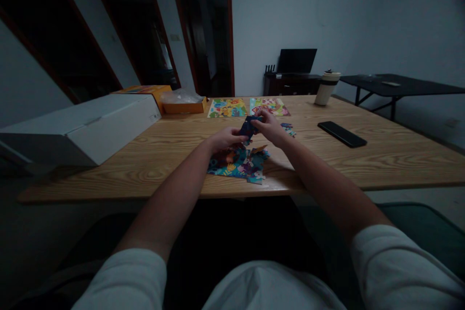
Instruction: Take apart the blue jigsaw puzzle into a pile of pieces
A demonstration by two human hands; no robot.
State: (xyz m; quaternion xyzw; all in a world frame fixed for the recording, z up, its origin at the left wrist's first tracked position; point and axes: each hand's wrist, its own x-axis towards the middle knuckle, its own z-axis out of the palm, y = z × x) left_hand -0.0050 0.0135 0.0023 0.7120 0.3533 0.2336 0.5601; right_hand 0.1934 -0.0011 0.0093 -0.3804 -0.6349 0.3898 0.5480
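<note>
Dark blue puzzle pieces [247, 127] are held up between my two hands, over the near part of the wooden table. My left hand [228, 138] grips them from the left and low side. From the upper right, my right hand [268, 125] pinches them with its fingertips. Just below my hands lies a partly joined teal puzzle [238, 164] with colourful figures and an uneven right edge. An orange-brown piece [259, 148] rests tilted at its top. A few loose pieces [288, 129] lie beyond my right forearm, partly hidden by it.
Two colourful pictures [227, 107] [278, 106] lie at the back. An orange tray [184, 106] holds clear plastic, beside a big white box [87, 123] on the left. A black phone [341, 133] and a lidded cup [327, 88] stand to the right.
</note>
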